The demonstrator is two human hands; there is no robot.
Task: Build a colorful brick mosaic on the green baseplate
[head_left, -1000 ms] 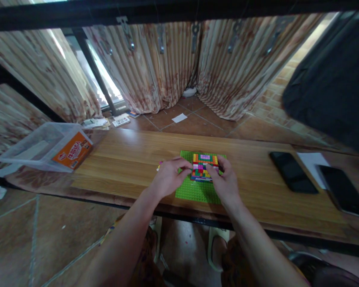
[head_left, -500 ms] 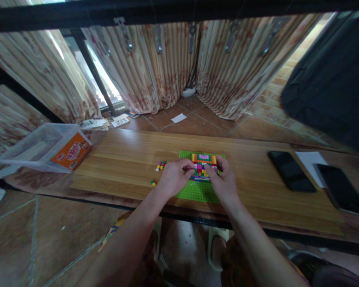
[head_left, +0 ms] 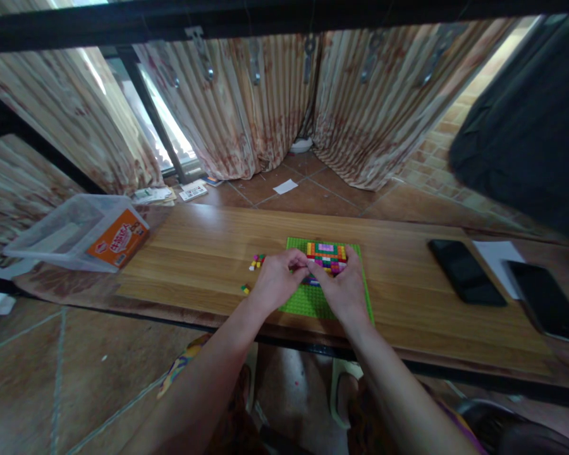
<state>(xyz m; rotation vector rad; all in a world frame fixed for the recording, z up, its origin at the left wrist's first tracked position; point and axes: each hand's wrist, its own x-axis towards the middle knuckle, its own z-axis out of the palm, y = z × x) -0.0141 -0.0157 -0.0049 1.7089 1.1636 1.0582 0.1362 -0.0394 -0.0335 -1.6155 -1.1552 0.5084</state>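
A green studded baseplate lies on the wooden table, bearing a block of colourful toy bricks in orange, yellow, pink, purple and other colours. At the left side of the bricks, my left hand is closed with thumb and forefinger pinched together; whatever is between them is too small to make out. My right hand curves around the right side of the bricks, its thumb reaching across to the left fingertips. Both hands hide part of the brick block. Several loose small bricks lie left of the baseplate.
A clear plastic box with an orange label stands at the table's left end. Two dark phones, one nearer and one farther right, lie at the right beside white paper. Curtains hang beyond the table.
My right thumb has moved left across the bricks to meet the left fingertips, covering more of the front rows. My left hand keeps its pinch. The view has shifted slightly.
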